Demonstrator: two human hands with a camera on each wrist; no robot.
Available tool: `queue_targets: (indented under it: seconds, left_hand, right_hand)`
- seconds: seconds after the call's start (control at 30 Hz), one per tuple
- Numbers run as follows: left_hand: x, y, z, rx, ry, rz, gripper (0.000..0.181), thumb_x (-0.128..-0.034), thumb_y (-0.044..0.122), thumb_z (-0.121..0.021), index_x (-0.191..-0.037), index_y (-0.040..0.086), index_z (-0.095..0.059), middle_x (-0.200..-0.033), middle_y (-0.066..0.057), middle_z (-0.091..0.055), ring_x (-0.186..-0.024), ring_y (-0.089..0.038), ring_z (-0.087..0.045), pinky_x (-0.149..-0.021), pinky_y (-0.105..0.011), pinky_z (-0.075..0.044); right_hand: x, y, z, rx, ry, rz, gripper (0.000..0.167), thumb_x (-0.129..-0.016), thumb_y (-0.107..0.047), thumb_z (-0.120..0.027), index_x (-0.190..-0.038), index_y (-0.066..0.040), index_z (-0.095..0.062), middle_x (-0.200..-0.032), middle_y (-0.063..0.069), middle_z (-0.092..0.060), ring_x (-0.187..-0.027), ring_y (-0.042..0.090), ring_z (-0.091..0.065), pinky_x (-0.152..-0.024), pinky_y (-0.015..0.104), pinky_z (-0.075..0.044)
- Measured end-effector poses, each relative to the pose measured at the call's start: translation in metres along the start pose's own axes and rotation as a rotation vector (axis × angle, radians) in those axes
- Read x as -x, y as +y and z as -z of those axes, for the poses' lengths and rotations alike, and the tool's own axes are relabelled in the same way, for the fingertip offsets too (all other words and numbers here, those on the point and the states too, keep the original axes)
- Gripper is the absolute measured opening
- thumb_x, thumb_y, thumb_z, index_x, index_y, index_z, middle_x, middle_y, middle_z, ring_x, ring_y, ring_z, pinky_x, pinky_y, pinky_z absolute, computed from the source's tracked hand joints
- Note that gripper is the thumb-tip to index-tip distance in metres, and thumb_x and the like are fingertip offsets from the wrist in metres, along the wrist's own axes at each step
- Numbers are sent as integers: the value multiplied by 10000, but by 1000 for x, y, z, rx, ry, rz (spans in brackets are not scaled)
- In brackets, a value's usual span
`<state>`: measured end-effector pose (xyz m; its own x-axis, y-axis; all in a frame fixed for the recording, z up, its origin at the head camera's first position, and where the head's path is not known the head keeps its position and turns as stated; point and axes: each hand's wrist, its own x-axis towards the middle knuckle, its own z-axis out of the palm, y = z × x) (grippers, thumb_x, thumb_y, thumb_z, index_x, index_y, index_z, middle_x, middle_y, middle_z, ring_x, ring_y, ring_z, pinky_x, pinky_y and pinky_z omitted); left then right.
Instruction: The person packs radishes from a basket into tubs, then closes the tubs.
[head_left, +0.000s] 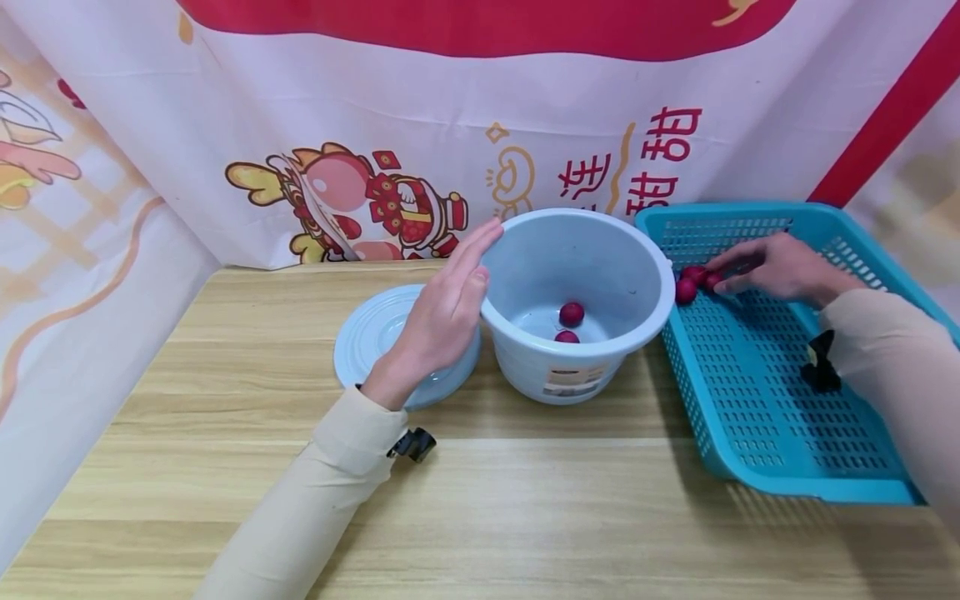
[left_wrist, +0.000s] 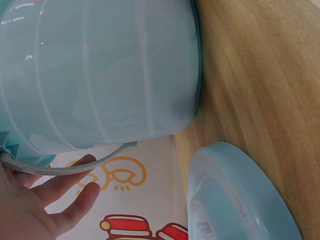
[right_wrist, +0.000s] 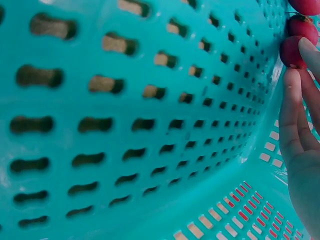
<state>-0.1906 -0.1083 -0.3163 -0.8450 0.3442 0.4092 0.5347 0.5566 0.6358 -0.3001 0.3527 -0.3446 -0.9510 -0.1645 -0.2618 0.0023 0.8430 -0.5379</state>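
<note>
A light blue bucket [head_left: 577, 367] stands upright, with two red radishes [head_left: 572, 314] visible at its bottom. My left hand [head_left: 442, 312] lies against the left side of its rim, fingers extended. In the left wrist view, the bucket's grey handle [left_wrist: 65, 170] crosses beside those fingers. Inside a teal basket [head_left: 720, 417] on the right, my right hand [head_left: 783, 267] pinches a radish [right_wrist: 294, 52] between thumb and fingers. Other radishes [head_left: 686, 291] lie close to it near the basket's left wall.
A round light blue lid [head_left: 360, 342] lies on the wooden table [head_left: 525, 517], left of the bucket and partly behind my left hand. Behind the bucket and basket hangs a printed white and red cloth [head_left: 420, 100]. The basket stands close to the bucket's right side.
</note>
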Motion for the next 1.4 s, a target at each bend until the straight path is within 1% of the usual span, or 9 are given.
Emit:
queue_targets:
  seconds: [0.37,0.63,0.77,0.87,0.97,1.03,1.1,1.27,1.4]
  left_hand:
    - [0,0,0,-4,-5,2,574,-1114,255,-281,-1675,141,-326,-1772,47,-262,-1638,-148,-267,-1338,-443,-286]
    - [0,1,1,-3,-5,5,575,-1114,260,-282,-1675,146,-326,-1772,47,-262,-1638,-149,-266,-1338,-441,-286]
    - [1,1,1,-1,-7,8,572,-1116,257,-286,-1676,150,-324,-1774,47,-259,-1639,-146,-263,-1339,-439,-283]
    - [1,0,1,-3,-8,9,572,-1117,260,-285,-1677,150,-323,-1774,46,-258,-1639,-145,-263,-1339,-436,-283]
    - [1,-1,1,-7,-7,9,575,-1115,264,-279,-1676,147,-324,-1774,44,-259,-1638,-145,-265,-1339,-430,-283]
    - [1,-1,1,-8,-5,7,577,-1113,264,-277,-1675,144,-325,-1773,35,-264,-1637,-148,-269,-1339,-430,-284]
    - [1,-1,1,-7,-4,6,577,-1113,265,-277,-1674,142,-327,-1773,33,-265,-1637,-150,-272,-1338,-431,-286]
    - [1,0,1,-5,-5,7,572,-1118,264,-281,-1676,145,-325,-1773,45,-261,-1637,-145,-270,-1338,-428,-287]
    - [1,1,1,-5,-6,10,573,-1117,263,-286,-1676,143,-324,-1775,36,-260,-1639,-146,-267,-1336,-434,-292]
  right_hand:
    - [8,-8,8,-28,35,-17,660,-970,-455,-747,-1511,-109,-593,-1537,317,-500,-1379,536,-369,-981,739,-471]
    - [14,-22,12,-66,85,-1,749,-917,-556,-769,-1513,-140,-589,-1522,262,-539,-1390,500,-414,-858,547,-626]
    - [18,-28,14,-80,106,18,777,-892,-586,-777,-1515,-163,-586,-1507,230,-570,-1389,473,-436,-828,489,-642]
    - [20,-33,16,-92,123,34,788,-875,-600,-781,-1520,-193,-586,-1439,111,-662,-1375,434,-472,-832,461,-647]
    - [21,-40,20,-113,142,44,779,-869,-619,-770,-1520,-231,-592,-1249,-125,-753,-1339,360,-525,-826,394,-642]
    - [22,-45,22,-132,156,49,767,-870,-629,-760,-1520,-256,-596,-1142,-259,-734,-1298,292,-548,-808,337,-629]
    - [24,-50,25,-151,175,57,737,-881,-629,-751,-1510,-272,-609,-1090,-317,-705,-1251,217,-554,-775,277,-606]
    - [31,-62,27,-184,246,107,656,-908,-580,-756,-1478,-276,-644,-1124,-276,-704,-1129,101,-563,-727,196,-587]
    - [37,-76,25,-189,281,157,618,-917,-540,-769,-1465,-279,-657,-1171,-251,-705,-1108,54,-587,-734,157,-582]
